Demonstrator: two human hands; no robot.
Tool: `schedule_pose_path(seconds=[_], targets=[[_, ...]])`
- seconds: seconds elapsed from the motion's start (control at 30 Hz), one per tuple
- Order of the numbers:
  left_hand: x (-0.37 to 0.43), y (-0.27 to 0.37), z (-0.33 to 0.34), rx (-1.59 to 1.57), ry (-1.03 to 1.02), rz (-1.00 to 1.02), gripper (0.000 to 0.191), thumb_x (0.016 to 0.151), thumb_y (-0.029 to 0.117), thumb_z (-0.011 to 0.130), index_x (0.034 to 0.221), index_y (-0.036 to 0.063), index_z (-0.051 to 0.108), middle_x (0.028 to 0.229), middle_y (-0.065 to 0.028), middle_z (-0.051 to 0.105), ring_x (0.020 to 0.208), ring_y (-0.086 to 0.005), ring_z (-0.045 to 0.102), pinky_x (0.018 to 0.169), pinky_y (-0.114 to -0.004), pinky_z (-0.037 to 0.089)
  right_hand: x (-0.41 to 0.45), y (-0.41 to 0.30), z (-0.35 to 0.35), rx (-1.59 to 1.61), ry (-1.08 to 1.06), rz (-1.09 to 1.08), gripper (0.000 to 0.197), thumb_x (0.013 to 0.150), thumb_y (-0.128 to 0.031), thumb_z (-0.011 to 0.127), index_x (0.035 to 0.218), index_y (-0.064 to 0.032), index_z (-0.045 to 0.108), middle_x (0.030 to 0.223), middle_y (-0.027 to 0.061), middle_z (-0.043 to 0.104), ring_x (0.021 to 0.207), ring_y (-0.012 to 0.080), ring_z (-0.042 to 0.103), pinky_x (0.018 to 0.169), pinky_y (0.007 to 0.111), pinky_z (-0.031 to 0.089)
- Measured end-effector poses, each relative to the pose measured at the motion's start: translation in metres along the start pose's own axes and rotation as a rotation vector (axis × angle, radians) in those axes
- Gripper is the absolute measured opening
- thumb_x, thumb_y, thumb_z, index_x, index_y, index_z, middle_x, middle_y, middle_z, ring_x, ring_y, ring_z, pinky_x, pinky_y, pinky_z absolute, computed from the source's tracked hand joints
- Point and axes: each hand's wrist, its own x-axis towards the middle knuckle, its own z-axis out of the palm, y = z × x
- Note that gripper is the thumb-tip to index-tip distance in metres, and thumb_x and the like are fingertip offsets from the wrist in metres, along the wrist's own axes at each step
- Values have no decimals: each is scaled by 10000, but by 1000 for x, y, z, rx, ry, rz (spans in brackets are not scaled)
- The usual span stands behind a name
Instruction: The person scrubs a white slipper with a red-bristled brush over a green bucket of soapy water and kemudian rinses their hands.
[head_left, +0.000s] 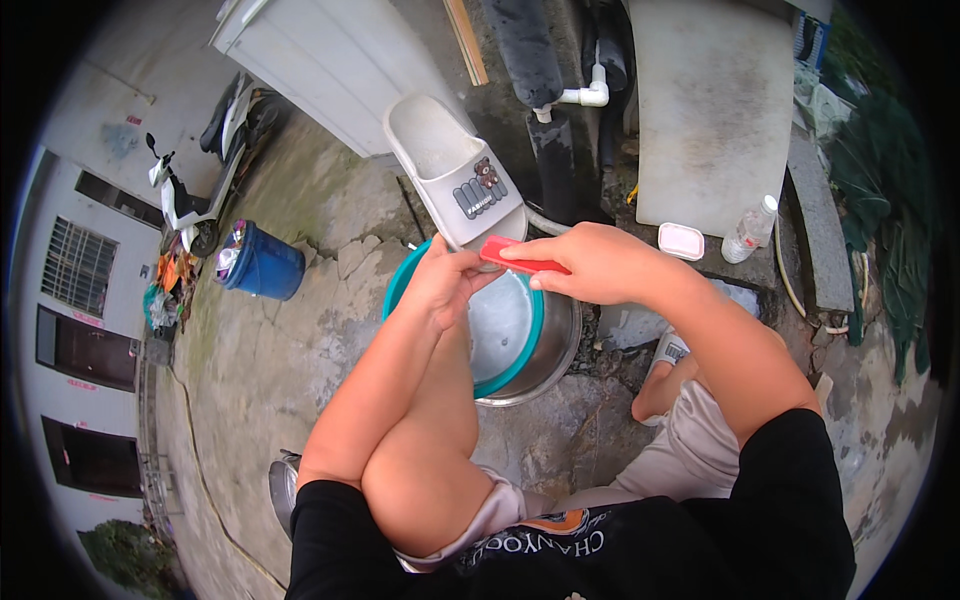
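A white slide sandal (450, 161) with a bear figure and writing on its strap is tilted up, its toe end towards me. My left hand (446, 281) grips that toe end. In my right hand (592, 262) is a red scrubbing brush (525, 256), which meets the sandal's toe edge by my left fingers; its bristles are mostly hidden. Beneath both hands stands a teal-rimmed basin (534, 345) holding cloudy, whitish water. A metal basin (562, 352) shows around its right side.
A pink-and-white soap dish (681, 241) and a clear plastic bottle (750, 229) stand at the right by a pale board (712, 112). Dark wrapped pipes (536, 75) rise ahead. Leftward are a blue bucket (262, 262) with rubbish and a parked scooter (210, 165).
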Motion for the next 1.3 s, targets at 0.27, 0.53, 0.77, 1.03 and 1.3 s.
schedule_pose_path(seconds=[0.27, 0.53, 0.77, 1.03, 1.3], targets=[[-5, -4, -4, 131, -241, -180, 749, 867, -122, 557, 1555, 65, 328, 1480, -158, 530, 1332, -304, 592, 1139, -497, 498, -1, 34, -33, 436, 705, 318, 817, 896, -270, 820, 1604, -195, 419, 949, 43, 688, 581, 123, 549, 547, 307, 492], [-24, -9, 21, 205, -506, -118, 904, 871, -23, 642, 1640, 128, 191, 1552, -107, 465, 1430, -248, 471, 1135, -436, 443, 7, 53, -32, 1045, 576, 316, 949, 864, -258, 860, 1593, -67, 283, 907, 40, 621, 572, 60, 500, 439, 239, 366], [-30, 9, 31, -76, -280, -4, 690, 960, 159, 650, 1562, 98, 317, 1490, -132, 524, 1358, -268, 553, 1067, -481, 511, 12, 20, 5, 1011, 411, 349, 865, 899, -245, 834, 1554, -74, 296, 1008, 114, 709, 720, 104, 597, 587, 285, 477], [-18, 0, 17, 20, -47, 100, 550, 956, 59, 622, 1473, 34, 436, 1365, -167, 612, 1232, -287, 635, 1080, -451, 508, 6, 19, -1, -8, 587, -56, 535, 985, -304, 671, 1485, -172, 534, 1080, 195, 703, 914, 403, 675, 829, 476, 546], [-21, 7, 31, 182, -24, 137, 547, 939, -2, 588, 1458, -6, 415, 1335, -181, 618, 1213, -279, 637, 1072, -428, 500, 5, 23, 2, -391, 510, -4, 416, 1004, -279, 640, 1417, -325, 618, 907, 116, 662, 828, 321, 701, 720, 435, 565]])
